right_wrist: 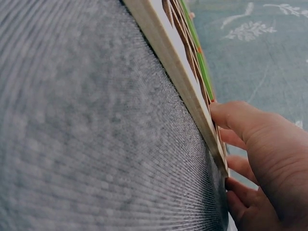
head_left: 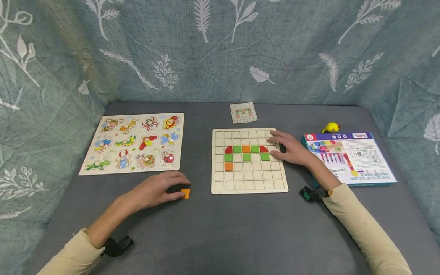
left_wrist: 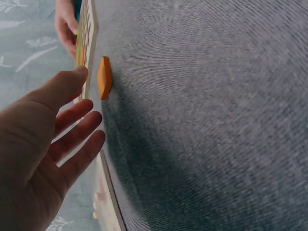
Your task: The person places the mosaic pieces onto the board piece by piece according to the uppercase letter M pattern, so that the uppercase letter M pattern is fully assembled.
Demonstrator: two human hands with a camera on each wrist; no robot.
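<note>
An orange square tile (head_left: 186, 193) lies on the grey table, left of a wooden grid board (head_left: 249, 186). My left hand (head_left: 158, 191) hovers beside the tile with its fingers loosely bent; in the left wrist view a small gap separates the thumb from the tile (left_wrist: 104, 78). At the board's right edge rests my right hand (head_left: 290, 149), thumb beside a green tile (head_left: 265, 156) and fingertips over the rim. The board holds several green tiles, two red rounded-corner tiles (head_left: 228, 149) and two orange ones, one in the top row (head_left: 246, 149), another lower left (head_left: 228, 166).
Behind the grid board lies a small pattern card (head_left: 243, 113). To the left is a wooden insect puzzle (head_left: 134, 152). A flat printed box (head_left: 357, 160) sits at the right, with a yellow toy (head_left: 331, 127) behind it. A patterned curtain (head_left: 220, 57) hangs behind the table.
</note>
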